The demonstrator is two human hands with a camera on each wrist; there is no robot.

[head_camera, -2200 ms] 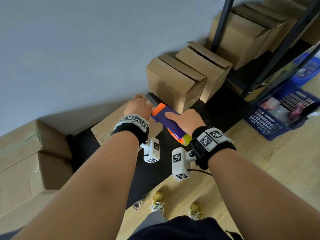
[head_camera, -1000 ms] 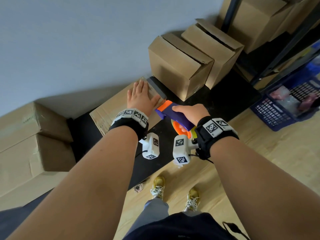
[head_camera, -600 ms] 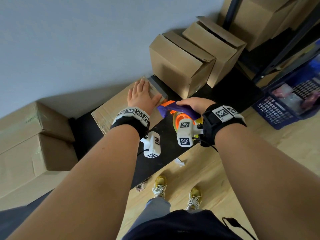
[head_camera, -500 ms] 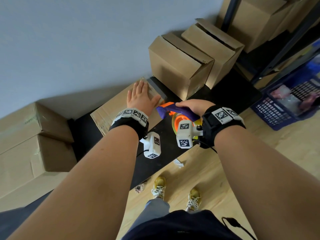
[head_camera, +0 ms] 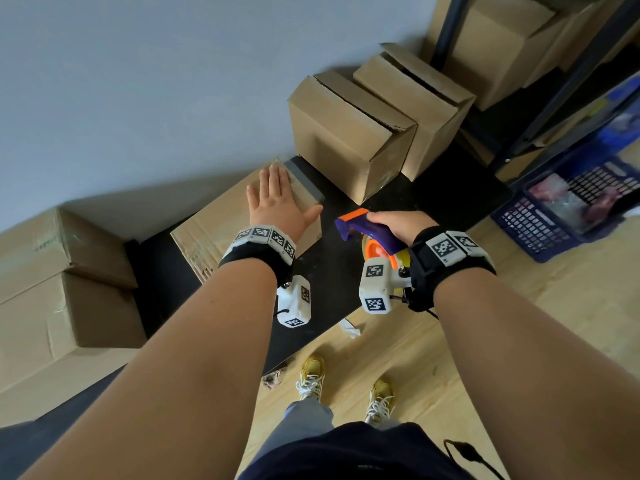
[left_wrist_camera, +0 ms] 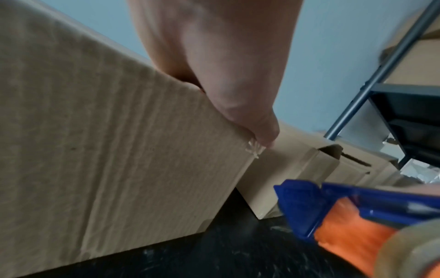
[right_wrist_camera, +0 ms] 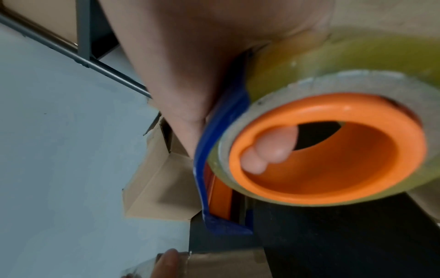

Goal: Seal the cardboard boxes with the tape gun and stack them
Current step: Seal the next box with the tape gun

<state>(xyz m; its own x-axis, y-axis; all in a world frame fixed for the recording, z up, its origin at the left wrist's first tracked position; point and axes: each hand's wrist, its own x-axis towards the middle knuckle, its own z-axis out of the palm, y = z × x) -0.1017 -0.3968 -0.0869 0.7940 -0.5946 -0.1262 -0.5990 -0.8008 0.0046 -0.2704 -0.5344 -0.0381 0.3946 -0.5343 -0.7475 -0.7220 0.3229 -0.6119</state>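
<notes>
Left hand (head_camera: 277,206) lay flat, fingers straight, on the low box (head_camera: 221,230), likely pinning the flaps down. Right hand (head_camera: 398,226) was wrapped round the tape gun (head_camera: 367,230), held just off the box's right edge. Box sat on a black mat (head_camera: 332,271) by the wall: plain brown, ribbed side, top seam hidden by the hand.

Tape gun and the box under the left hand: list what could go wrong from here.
1. The tape gun is off the box, and whether its strip is pressed flat cannot be seen; a loose end may lift.
2. The left hand lies flat near the box's corner, thumb over the edge; leaning there could tip or slide the box on the black surface.
3. The right hand holds the gun close to that thumb; its cutting edge might nick it.
</notes>
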